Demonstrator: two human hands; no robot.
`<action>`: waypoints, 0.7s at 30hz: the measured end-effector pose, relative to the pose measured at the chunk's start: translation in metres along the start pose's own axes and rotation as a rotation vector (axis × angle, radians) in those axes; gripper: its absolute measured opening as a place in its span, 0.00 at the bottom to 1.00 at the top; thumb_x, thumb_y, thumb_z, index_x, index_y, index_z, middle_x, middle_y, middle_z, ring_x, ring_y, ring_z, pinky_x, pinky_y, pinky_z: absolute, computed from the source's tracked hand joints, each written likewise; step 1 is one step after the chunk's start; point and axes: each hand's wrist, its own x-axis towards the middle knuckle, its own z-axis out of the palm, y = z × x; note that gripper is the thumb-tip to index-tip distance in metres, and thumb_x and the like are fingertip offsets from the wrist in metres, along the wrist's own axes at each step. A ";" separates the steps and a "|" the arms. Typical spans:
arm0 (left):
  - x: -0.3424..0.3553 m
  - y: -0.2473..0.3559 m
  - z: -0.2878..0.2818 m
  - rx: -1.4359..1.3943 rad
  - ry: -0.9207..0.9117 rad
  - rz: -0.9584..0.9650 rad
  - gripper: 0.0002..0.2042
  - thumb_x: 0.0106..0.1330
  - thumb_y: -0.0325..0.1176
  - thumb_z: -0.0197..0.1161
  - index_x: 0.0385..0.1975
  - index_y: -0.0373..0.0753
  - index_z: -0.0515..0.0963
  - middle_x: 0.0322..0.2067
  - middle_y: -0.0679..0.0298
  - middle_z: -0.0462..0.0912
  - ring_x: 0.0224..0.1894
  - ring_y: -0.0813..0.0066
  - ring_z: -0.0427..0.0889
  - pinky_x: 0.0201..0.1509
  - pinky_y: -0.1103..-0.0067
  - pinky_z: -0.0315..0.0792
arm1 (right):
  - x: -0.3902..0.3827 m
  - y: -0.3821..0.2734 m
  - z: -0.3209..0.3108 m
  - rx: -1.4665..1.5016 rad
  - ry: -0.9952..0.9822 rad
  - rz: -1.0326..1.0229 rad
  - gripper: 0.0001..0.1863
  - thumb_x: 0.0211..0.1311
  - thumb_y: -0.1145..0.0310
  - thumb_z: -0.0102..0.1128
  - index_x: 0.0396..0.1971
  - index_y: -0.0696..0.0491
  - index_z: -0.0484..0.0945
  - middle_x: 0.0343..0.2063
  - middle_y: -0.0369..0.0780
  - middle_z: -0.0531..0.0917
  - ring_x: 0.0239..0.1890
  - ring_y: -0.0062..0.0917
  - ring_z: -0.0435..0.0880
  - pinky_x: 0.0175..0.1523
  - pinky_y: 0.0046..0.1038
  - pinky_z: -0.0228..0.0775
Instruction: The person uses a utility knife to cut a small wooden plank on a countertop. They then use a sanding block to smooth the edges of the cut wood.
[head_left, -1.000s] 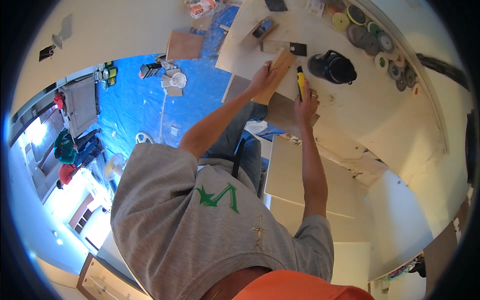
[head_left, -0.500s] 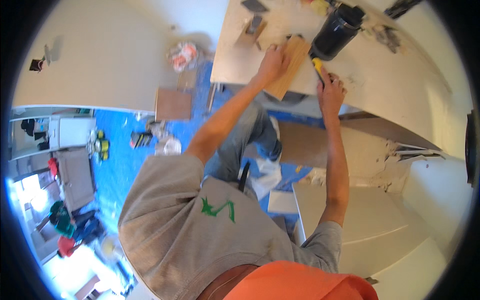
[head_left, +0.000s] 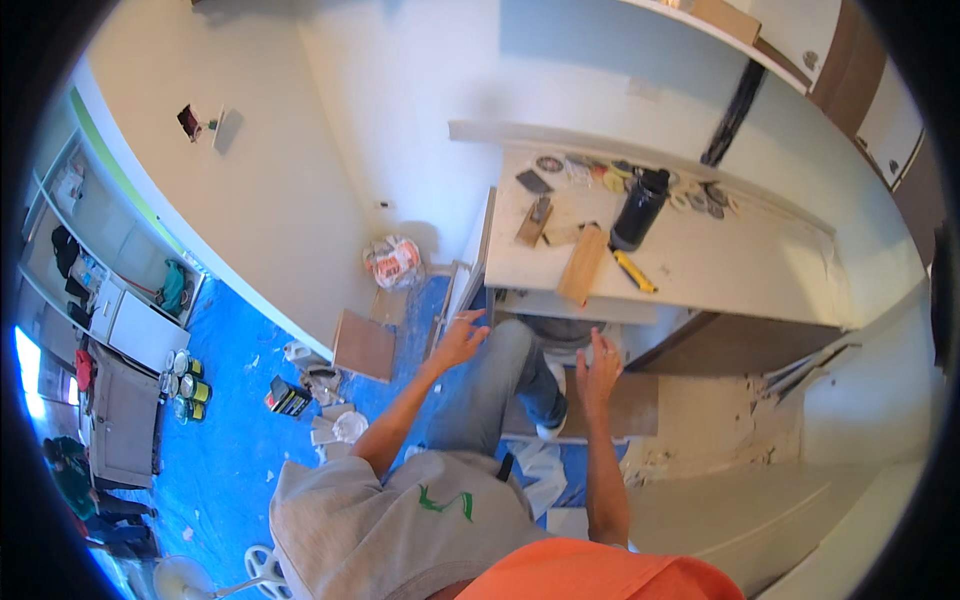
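Observation:
Both of my hands are in the air below the front edge of a pale countertop (head_left: 745, 255), holding nothing. My left hand (head_left: 462, 338) is beside my raised knee, its fingers stretched out and apart. My right hand (head_left: 600, 368) is on the other side of the knee, open, fingers pointing up toward the counter. Nearest to them, a light wooden strip (head_left: 582, 264) lies partly over the counter's edge. To its right rests a yellow and black utility knife (head_left: 635, 271). A black bottle (head_left: 640, 208) stands behind both, with a wooden hand plane (head_left: 534, 221) to the left.
Several discs and rings (head_left: 708, 200) lie along the counter's back, with a dark square sheet (head_left: 534, 182) at left. Below is an open cabinet space (head_left: 560, 328). Blue sheeting (head_left: 225, 400) covers the floor, holding paint cans (head_left: 190, 385). A person (head_left: 75, 480) is far left.
My hands have let go of the wooden strip and the utility knife and drawn back from the counter toward me. The view has tilted up, showing more wall and shelf.

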 end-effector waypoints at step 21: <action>-0.070 -0.053 -0.119 0.037 -0.235 0.048 0.23 0.75 0.37 0.60 0.67 0.37 0.69 0.58 0.49 0.73 0.55 0.60 0.80 0.58 0.70 0.77 | -0.112 -0.091 -0.011 0.216 -0.314 0.364 0.33 0.66 0.63 0.65 0.70 0.51 0.68 0.51 0.53 0.79 0.53 0.46 0.80 0.58 0.41 0.72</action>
